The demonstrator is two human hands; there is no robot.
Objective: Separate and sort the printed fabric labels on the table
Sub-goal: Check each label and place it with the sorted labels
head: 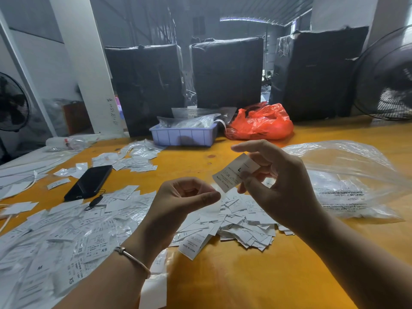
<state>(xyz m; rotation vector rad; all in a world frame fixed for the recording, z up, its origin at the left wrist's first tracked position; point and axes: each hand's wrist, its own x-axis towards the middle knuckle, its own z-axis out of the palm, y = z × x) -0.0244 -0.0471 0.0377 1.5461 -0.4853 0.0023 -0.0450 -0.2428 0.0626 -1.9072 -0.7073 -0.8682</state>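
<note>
Right hand pinches one label above the heap at the bench middle. Left hand curls, seemingly pinching a clear film. Label looks light, limp, slippery; best pinched at a corner.

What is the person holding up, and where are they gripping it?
The right hand pinches a label marked L at its right edge; the left hand seems empty.

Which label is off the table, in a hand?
The label marked L, pinched in the right hand above the pile; all others lie on the table.
</note>
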